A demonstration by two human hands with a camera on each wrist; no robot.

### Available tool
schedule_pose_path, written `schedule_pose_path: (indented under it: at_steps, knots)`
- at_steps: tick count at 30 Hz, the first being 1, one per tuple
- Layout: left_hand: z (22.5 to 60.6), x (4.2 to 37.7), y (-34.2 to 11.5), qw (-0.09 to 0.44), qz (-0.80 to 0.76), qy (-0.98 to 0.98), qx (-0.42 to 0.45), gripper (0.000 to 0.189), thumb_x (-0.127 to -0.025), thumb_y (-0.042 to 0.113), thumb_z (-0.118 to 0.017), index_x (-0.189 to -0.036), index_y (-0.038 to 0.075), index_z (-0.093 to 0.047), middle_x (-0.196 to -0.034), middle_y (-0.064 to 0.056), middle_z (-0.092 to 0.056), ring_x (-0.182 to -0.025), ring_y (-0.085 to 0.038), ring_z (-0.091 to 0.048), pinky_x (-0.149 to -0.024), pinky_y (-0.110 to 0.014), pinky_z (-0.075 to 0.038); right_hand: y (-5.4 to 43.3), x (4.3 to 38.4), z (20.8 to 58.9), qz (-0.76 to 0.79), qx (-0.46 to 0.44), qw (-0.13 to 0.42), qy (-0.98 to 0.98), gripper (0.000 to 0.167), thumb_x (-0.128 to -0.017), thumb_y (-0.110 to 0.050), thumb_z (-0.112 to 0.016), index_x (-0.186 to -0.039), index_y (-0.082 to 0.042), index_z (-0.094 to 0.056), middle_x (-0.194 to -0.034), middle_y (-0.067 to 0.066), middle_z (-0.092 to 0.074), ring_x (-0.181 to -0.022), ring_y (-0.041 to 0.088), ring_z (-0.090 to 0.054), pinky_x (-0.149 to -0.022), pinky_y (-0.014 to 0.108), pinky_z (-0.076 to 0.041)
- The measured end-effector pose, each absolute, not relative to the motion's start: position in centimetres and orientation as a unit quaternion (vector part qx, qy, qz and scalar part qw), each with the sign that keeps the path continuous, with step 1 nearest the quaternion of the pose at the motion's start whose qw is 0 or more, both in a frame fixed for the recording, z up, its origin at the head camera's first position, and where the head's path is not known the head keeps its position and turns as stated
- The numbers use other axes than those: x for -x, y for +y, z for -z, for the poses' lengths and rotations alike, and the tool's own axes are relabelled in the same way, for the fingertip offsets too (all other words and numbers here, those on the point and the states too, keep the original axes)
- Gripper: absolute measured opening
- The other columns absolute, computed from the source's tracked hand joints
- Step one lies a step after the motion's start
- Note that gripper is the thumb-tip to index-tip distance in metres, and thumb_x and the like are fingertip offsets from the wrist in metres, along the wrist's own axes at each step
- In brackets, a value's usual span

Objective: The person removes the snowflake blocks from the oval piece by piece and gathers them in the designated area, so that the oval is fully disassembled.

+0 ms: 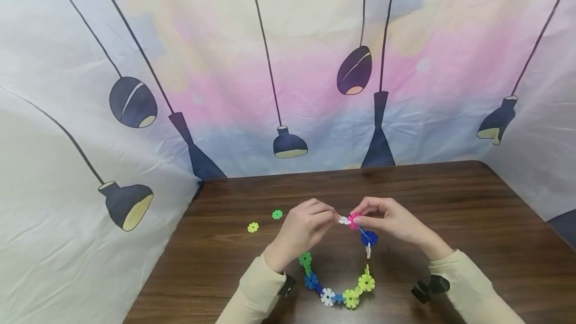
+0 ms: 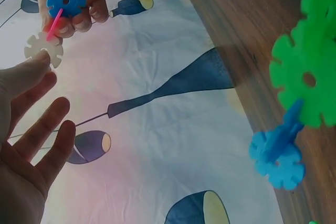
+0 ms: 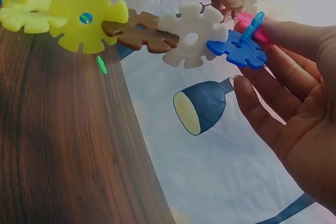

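Observation:
Between its thumb and fingers, my left hand (image 1: 306, 224) pinches a small white notched disc (image 1: 344, 220). My right hand (image 1: 391, 219) pinches the pink disc (image 1: 354, 221) right beside it, and the two discs meet edge to edge. From the pink disc a chain of interlocked discs curves down over the table, through a dark blue disc (image 1: 369, 238), a brown disc (image 3: 140, 30) and yellow discs (image 1: 366, 282). It bends back past a white disc (image 1: 327, 297) to green discs (image 1: 305, 259) below my left hand. A light blue disc (image 2: 278, 161) shows near the green ones in the left wrist view.
Two loose discs, one yellow (image 1: 253, 227) and one green (image 1: 277, 214), lie on the brown wooden table (image 1: 202, 264) left of my hands. A cloth backdrop (image 1: 315, 104) printed with hanging lamps rises behind the table's far edge.

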State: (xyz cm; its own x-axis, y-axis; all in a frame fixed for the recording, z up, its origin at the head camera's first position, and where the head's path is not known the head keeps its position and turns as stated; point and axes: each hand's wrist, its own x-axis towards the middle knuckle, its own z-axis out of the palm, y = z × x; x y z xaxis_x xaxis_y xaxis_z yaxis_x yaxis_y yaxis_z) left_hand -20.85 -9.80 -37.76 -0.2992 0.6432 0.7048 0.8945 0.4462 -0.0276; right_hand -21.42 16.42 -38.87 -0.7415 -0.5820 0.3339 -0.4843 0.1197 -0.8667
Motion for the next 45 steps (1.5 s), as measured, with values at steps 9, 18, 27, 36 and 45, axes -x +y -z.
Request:
schedule_pose_path:
  at_steps: [9,18,27,36,45]
  knots:
    - [37.35,20.79,-10.08,0.346,0.168,-0.772,0.506,0.006,-0.088,0.014,-0.08,-0.093,0.016,-0.077,-0.096,0.005,-0.072,-0.092,-0.01,-0.062,-0.085,-0.018,-0.052,16.36,21.26,38.79,0.563,0.366,0.053,0.739,0.008,-0.098,-0.008,-0.065,-0.106,-0.01,-0.068,-0.097,0.007,-0.074,-0.083,0.025,-0.068,-0.072,0.037,-0.058]
    - [37.27,20.49,-9.91,0.344,0.177,-0.774,0.502,0.008,-0.085,0.013,-0.082,-0.09,0.015,-0.077,-0.092,0.006,-0.072,-0.089,-0.009,-0.063,-0.083,-0.017,-0.052,16.27,21.19,38.93,0.562,0.381,0.038,0.734,0.01,-0.098,-0.005,-0.065,-0.105,-0.012,-0.068,-0.095,0.005,-0.075,-0.08,0.024,-0.068,-0.068,0.036,-0.057]
    - [37.33,20.54,-9.99,0.332,0.168,-0.77,0.519,0.005,-0.087,0.015,-0.081,-0.089,0.015,-0.076,-0.092,0.005,-0.072,-0.089,-0.01,-0.063,-0.082,-0.017,-0.052,16.25,20.97,38.88,0.561,0.398,0.043,0.724,0.009,-0.098,-0.004,-0.063,-0.103,-0.01,-0.067,-0.092,0.006,-0.074,-0.075,0.018,-0.065,-0.067,0.033,-0.056]
    - [37.39,20.43,-9.7,0.335,0.181,-0.766,0.518,0.005,-0.089,0.01,-0.077,-0.088,0.014,-0.074,-0.09,0.005,-0.071,-0.087,-0.01,-0.063,-0.082,-0.018,-0.052,15.81,20.96,39.16,0.55,0.412,-0.01,0.726,0.014,-0.098,0.001,-0.063,-0.101,-0.013,-0.065,-0.089,0.002,-0.074,-0.076,0.016,-0.067,-0.065,0.032,-0.055]
    - [37.54,20.11,-9.17,0.374,0.121,-0.768,0.505,0.007,-0.091,0.009,-0.07,-0.087,0.013,-0.072,-0.086,0.004,-0.069,-0.082,-0.01,-0.063,-0.073,-0.02,-0.051,15.41,21.09,39.61,0.533,0.403,-0.082,0.739,0.017,-0.096,0.002,-0.065,-0.103,-0.014,-0.064,-0.09,-0.001,-0.072,-0.078,0.018,-0.068,-0.069,0.029,-0.055]
